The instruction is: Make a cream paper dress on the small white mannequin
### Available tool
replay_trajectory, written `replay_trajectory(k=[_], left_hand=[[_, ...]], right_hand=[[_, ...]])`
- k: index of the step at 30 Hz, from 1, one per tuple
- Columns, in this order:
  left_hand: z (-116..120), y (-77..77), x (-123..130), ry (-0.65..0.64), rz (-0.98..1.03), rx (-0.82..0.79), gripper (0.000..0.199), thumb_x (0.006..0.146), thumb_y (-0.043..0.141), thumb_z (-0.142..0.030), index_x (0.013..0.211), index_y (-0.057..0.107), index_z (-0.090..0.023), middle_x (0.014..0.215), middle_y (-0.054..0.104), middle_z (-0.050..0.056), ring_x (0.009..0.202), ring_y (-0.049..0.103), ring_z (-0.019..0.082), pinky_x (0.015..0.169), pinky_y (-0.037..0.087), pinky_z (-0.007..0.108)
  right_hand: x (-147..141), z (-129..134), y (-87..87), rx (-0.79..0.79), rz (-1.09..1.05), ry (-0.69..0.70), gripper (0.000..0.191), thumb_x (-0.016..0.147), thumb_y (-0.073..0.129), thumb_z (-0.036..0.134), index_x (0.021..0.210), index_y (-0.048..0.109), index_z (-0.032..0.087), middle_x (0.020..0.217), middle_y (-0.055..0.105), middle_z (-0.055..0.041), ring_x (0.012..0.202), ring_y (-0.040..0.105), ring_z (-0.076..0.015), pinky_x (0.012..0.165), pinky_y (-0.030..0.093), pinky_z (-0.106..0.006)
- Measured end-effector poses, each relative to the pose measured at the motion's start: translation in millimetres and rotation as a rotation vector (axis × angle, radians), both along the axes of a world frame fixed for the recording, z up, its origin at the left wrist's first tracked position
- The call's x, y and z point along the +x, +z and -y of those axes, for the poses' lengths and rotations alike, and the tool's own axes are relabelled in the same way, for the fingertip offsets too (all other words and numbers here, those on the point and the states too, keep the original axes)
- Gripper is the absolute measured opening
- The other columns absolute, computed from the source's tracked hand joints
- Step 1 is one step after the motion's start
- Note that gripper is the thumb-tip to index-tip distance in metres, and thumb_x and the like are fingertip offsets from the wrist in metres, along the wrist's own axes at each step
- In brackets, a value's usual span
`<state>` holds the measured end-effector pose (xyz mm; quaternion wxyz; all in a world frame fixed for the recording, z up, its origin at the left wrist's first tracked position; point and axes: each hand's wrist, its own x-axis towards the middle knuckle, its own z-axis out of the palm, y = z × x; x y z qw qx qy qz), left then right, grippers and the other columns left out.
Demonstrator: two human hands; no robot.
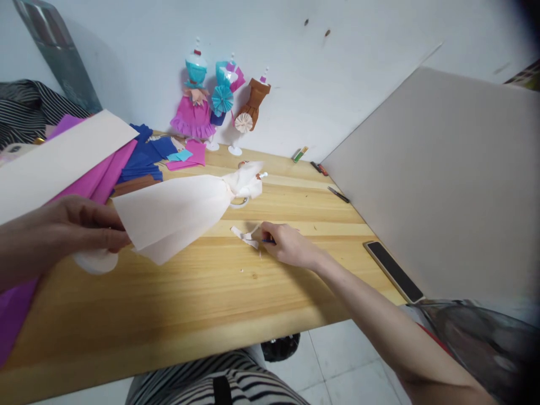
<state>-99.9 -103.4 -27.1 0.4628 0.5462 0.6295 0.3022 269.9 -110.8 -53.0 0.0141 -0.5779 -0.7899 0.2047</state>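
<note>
A small dress form in a pale cream crepe-paper dress [181,211] lies tilted on its side above the table, its skirt toward my left hand [90,225]. That hand is closed around the form's stand near the skirt hem; the round white base [97,261] shows below the fingers. My right hand [291,244] rests low over the tabletop, closed on a small tool with a dark blue handle [269,241], mostly hidden by the fingers. At the tool's tip are white paper scraps [244,236].
Three dressed miniature forms, one in a pink skirt [194,115], stand against the wall. Colored paper, including a cream sheet [76,154] and blue pieces [145,154], is piled at left. A black-handled cutter [338,194] and a phone [394,271] lie along the right partition.
</note>
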Motion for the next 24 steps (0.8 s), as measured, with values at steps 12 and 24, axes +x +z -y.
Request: replay_trajectory(k=[12,24], left_hand=[[8.2,-30.7,15.2,-0.061,0.458,-0.197,0.027,0.042,0.083,-0.037,0.054,0.071,-0.016,0.053,0.066,0.005,0.05,0.057,0.016,0.047,0.043,0.024],[1.5,-46.9,66.5,-0.018,0.565,-0.033,0.03,0.046,0.085,-0.024,0.073,0.074,-0.016,0.068,0.072,0.003,0.066,0.064,0.018,0.065,0.051,0.029]], right_hand=[[-0.7,8.3,-9.9,0.118,0.089,-0.096,0.014,0.079,0.059,0.022,0.092,0.06,0.019,0.08,0.072,-0.0065,0.074,0.066,-0.0217,0.059,0.033,-0.026],[-11.3,-4.5,-26.2,0.126,-0.094,0.112,0.027,0.073,0.053,0.007,0.088,0.069,0.022,0.085,0.073,-0.0026,0.075,0.064,-0.0157,0.063,0.036,-0.022]])
